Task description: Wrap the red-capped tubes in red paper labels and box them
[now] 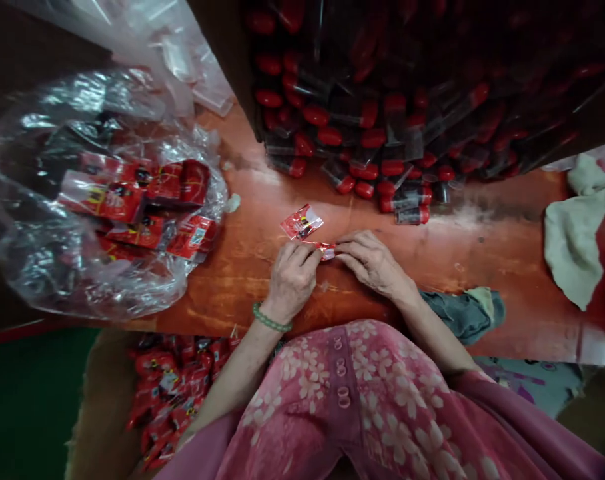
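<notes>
My left hand [293,275], with a green bead bracelet on its wrist, pinches the left end of a small red printed packet [327,252] just above the table. At its right end, the fingertips of my right hand [375,261] are closed on the same piece. Fingers hide much of it, so its exact shape cannot be made out. Just beyond my left fingers, a flat red printed card [302,221] lies on the reddish wooden table [252,200].
An open clear plastic bag [97,287] of red printed packs stands left. Several red-capped clear tubes [405,200] spill from a dark box at the back. Cloths [462,313] lie to the right. Below the table's front edge, a box holds red packs [167,387].
</notes>
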Tool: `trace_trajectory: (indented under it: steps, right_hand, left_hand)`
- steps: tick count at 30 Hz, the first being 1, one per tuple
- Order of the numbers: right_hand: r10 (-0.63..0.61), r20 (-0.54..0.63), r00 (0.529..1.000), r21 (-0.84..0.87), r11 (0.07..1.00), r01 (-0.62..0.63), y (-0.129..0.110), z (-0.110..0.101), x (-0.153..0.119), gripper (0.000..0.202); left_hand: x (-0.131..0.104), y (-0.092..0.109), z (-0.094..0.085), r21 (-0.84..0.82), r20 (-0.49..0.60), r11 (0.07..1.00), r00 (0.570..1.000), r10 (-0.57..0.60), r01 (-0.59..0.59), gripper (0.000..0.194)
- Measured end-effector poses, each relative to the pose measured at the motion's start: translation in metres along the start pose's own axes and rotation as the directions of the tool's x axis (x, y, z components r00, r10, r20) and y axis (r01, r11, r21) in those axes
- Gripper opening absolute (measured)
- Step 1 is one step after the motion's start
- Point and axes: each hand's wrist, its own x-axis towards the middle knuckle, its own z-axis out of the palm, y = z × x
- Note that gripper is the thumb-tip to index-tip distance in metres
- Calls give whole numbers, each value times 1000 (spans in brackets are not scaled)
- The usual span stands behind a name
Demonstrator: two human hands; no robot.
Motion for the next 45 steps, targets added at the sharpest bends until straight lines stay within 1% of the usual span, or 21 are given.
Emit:
trace_trajectory:
  steps: [3,5,7,9,12,15,17,18,20,21,23,25,27,28,30,32,34,36,40,43,45]
  right_hand:
    - [109,-100,989,-164,978,-125,12,-36,-12,23]
    - [216,-163,963,-309,915,-257,27,-58,-20,22]
    - [297,-163,941,-428,838,-339,44,-74,-25,24]
    - [328,-115,938,-519,785,-338,57,-83,-26,28]
    - [327,-28,944,-575,768,-283,65,-86,-23,30]
    - [340,52,939,-595,766,-244,60,-84,-17,31]
    - [362,103,926,-634,741,-219,53,-83,-13,31]
    - [375,128,918,-654,728,-206,49,-83,-11,32]
    - [380,178,908,-664,727,-174,42,-84,-9,37]
    - [365,195,910,-645,747,-161,39,-84,-9,41]
    - [299,192,935,-548,823,-150,32,-85,-9,48]
    - [218,128,968,-370,916,-157,26,-82,-9,49]
    - [202,15,979,-125,972,-199,20,-75,-10,46]
    - [227,-49,973,6,974,-227,17,-69,-11,46]
    - [318,-146,937,235,931,-279,11,-57,-11,51]
    - [383,-200,902,380,879,-289,6,-46,-11,54]
    - [400,-209,892,446,851,-277,1,-38,-11,55]
    - [394,-191,899,470,841,-268,-5,-33,-9,55]
    - [364,-90,927,473,835,-282,-19,-31,-6,52]
    - [336,-53,940,477,836,-272,-22,-30,-7,46]
    - [312,-56,948,466,848,-252,-19,-31,-9,41]
  left_hand:
    - [2,0,3,-25,-14,1000,1000,-14,14,27]
    - [2,0,5,-55,-14,998,1000,-24,23,26]
    - [3,1,6,-86,-3,996,1000,-27,27,24]
    - [4,4,5,-135,18,990,999,-30,32,22]
    - [7,8,1,-207,48,977,998,-38,47,24]
    - [10,9,-4,-254,108,960,989,-97,122,28]
    - [13,7,-5,-278,152,942,977,-152,190,29]
    - [13,7,-5,-289,160,932,971,-179,220,29]
    - [15,6,-5,-340,133,904,965,-227,259,25]
    - [15,6,-5,-383,109,881,961,-255,277,22]
    - [16,7,-6,-487,75,814,943,-323,317,14]
    - [16,9,-8,-572,81,736,918,-388,362,11]
    - [16,10,-11,-623,101,675,896,-432,396,13]
    - [15,11,-12,-646,110,647,889,-445,404,15]
    - [14,11,-15,-690,125,593,876,-467,415,18]
    - [12,11,-18,-717,154,546,863,-482,433,20]
    - [10,11,-21,-728,184,517,855,-485,450,23]
    - [9,12,-23,-734,193,511,859,-474,447,26]
    - [9,14,-26,-744,185,524,882,-433,414,29]
    - [10,15,-26,-751,186,523,889,-418,403,28]
    - [10,15,-25,-752,205,510,883,-423,419,28]
